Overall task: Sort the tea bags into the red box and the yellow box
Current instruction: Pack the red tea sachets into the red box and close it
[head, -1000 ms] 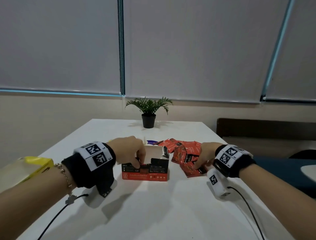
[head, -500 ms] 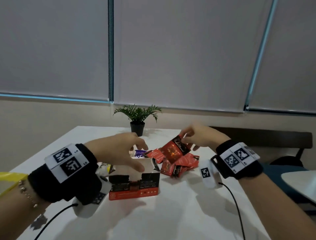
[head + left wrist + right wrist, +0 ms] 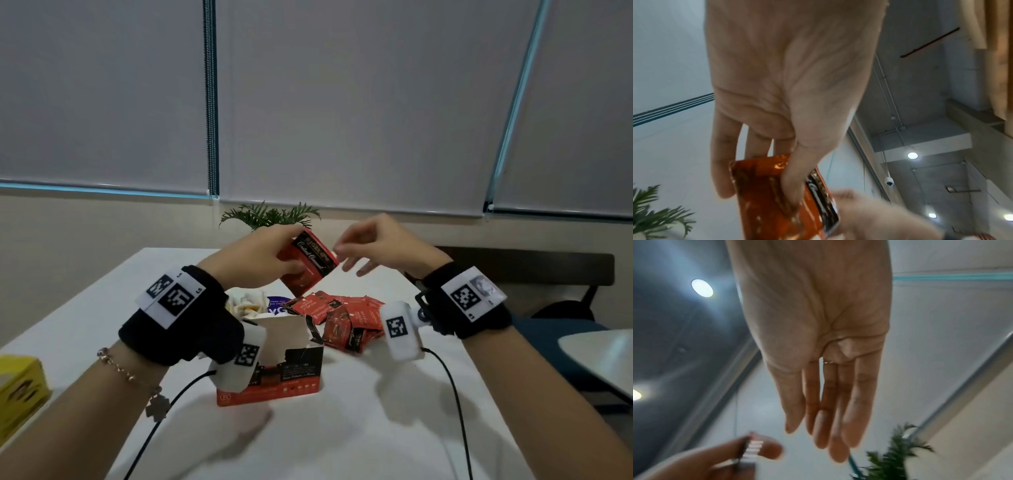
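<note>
Head view: the left hand (image 3: 253,260) pinches 1 red tea bag (image 3: 306,263) by its left edge, tilted in the air above the red box (image 3: 294,363), which stands open on the white table (image 3: 342,438). The right hand (image 3: 383,246) hangs just right of that sachet, fingers loose, holding nothing. More red sachets (image 3: 346,318) lie in a heap just right of the box; the yellow box (image 3: 20,387) sits well to the box's left.

Left wrist view: thumb over the glossy foil face, fingers (image 3: 723,162) behind it.

Right wrist view: fingers (image 3: 838,402) straight, empty.

The sachet looks light, thin, bendable and slick; an edge pinch near a sealed seam should hold best.
</note>
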Demonstrator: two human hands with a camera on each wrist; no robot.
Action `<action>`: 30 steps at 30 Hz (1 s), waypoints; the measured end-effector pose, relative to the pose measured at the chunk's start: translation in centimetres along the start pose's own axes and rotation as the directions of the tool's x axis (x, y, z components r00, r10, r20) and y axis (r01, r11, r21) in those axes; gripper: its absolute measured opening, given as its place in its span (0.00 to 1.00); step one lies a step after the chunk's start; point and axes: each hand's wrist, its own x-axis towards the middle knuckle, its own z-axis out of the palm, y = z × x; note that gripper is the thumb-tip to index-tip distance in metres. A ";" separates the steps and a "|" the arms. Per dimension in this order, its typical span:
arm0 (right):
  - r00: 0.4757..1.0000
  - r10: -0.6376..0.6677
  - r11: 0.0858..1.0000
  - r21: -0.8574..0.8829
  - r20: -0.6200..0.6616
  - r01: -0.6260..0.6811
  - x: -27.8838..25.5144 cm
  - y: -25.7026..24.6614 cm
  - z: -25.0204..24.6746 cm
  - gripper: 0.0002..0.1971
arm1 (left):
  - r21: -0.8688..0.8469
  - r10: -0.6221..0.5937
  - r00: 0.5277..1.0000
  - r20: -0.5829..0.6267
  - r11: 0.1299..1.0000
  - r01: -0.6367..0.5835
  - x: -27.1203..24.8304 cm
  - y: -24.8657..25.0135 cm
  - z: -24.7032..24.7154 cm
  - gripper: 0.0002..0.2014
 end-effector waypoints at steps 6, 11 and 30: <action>0.819 0.519 0.586 -0.800 0.245 -0.132 3.6 6.9 1.5 0.34 | -0.431 -0.128 0.992 0.014 0.894 0.121 0.0 -1.4 -0.4 0.13; 0.847 0.514 0.498 -0.850 0.132 -0.170 3.7 9.6 3.4 0.27 | -0.638 -0.138 0.981 0.138 0.745 0.194 0.2 -2.1 -1.1 0.26; 0.998 0.069 0.877 0.476 -0.001 -0.061 2.7 -2.7 2.6 0.07 | -0.802 -0.172 0.960 0.220 0.528 0.278 -0.2 -2.2 -0.6 0.27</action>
